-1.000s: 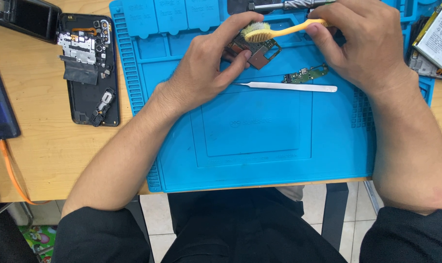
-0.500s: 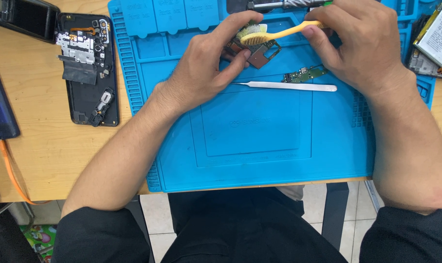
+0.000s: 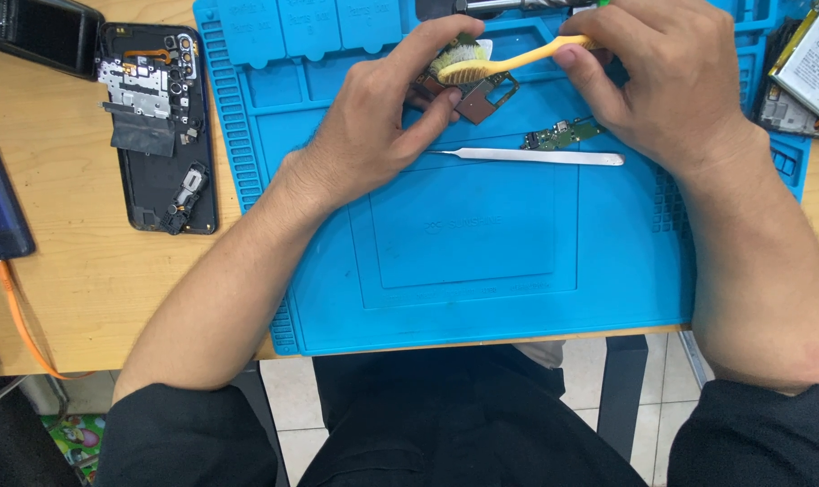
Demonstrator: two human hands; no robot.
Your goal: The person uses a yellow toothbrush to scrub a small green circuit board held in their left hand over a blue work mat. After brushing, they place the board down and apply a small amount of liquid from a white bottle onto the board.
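Observation:
My left hand (image 3: 382, 126) pinches a small circuit board (image 3: 477, 92) with a brown shield, holding it just above the blue work mat (image 3: 482, 261). My right hand (image 3: 667, 77) grips a yellow toothbrush (image 3: 509, 63), and its pale bristles rest on the top of the board. A small green connector board (image 3: 561, 135) lies on the mat under my right hand. A flat metal pry tool (image 3: 531, 157) lies below it, pointing left.
An opened phone body (image 3: 157, 126) with exposed parts lies on the wooden desk at the left, beside a dark device (image 3: 35, 32). An orange cable (image 3: 17, 316) runs off the left edge. A battery and parts (image 3: 811, 68) sit at the right.
The brush head has shifted slightly over the board in a small scrubbing stroke. Both hands stay in the same place.

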